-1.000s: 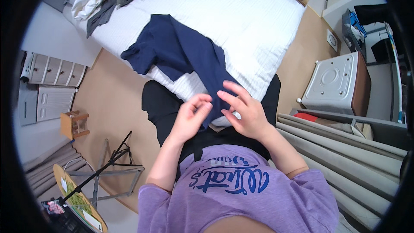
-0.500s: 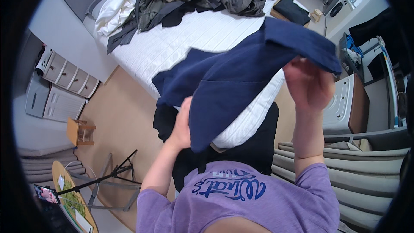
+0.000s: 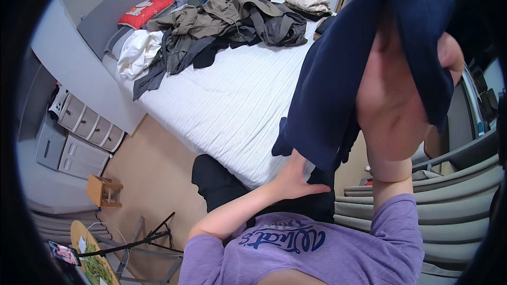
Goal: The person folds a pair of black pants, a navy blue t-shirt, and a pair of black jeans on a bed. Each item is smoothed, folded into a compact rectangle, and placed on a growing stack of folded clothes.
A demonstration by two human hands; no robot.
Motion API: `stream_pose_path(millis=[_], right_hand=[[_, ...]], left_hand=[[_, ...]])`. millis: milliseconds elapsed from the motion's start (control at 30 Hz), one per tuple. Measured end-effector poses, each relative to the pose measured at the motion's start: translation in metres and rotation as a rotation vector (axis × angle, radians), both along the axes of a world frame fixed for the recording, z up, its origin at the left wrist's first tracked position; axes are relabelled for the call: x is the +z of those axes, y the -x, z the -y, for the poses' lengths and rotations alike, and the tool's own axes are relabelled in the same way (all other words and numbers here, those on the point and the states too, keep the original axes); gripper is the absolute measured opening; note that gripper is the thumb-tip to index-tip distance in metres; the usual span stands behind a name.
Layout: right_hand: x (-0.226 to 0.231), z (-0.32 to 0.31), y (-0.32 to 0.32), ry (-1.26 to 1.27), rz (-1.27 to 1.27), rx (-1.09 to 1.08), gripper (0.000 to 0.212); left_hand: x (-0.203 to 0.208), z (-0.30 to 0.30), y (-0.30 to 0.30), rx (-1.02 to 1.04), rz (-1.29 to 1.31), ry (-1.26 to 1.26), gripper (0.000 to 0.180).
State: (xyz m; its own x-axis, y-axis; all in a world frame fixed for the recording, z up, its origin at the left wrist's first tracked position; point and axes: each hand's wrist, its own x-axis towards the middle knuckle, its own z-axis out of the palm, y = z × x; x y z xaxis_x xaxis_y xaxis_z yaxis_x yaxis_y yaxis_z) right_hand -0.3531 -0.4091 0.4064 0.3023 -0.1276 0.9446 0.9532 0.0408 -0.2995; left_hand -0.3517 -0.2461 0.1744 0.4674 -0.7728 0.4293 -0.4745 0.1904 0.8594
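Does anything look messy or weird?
Yes, the pile of olive and dark clothes on the white bed looks messy, tangled instead of folded, beside a bunched white cloth. The navy garment draped over the right hand shows no visible damage.

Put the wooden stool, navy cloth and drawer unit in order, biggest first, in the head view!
1. Navy cloth, helped by being near the camera
2. Drawer unit
3. Wooden stool

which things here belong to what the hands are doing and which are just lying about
In hand:
navy garment, draped over the right hand
left hand at its lower edge

Lying about:
red cushion
olive clothing
white cloth
wooden stool
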Motion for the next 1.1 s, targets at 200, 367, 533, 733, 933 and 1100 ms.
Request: stream_pose_path(millis=[200, 367, 533, 733, 933, 1100], right_hand=[[0.045, 0.005, -0.021, 0.498, 0.218, -0.757, 0.046], [0.064, 0.043, -0.015, 0.262, 0.158, -0.598, 0.031], [0.081, 0.127, -0.007, -0.208, -0.333, -0.043, 0.039], [0.008, 0.234, 0.022, -0.205, -0.378, 0.455, 0.039], [-0.238, 0.255, 0.056, -0.237, -1.055, 0.118, 0.030], [-0.374, 0.220, 0.101, 0.382, -1.750, -0.693, 0.019]], left_hand=[[0.015, 0.010, -0.023, 0.086, -0.479, 0.154, 0.035], [0.035, -0.049, -0.127, 0.556, -0.400, 0.128, 0.018], [0.116, -0.121, -0.231, 0.923, 0.021, 0.332, 0.019], [0.151, -0.180, -0.197, 0.813, 0.758, 0.668, 0.016], [0.024, -0.193, -0.135, 0.335, 0.922, -0.022, 0.008], [-0.062, -0.185, -0.107, 0.431, 0.809, -0.198, 0.027]])
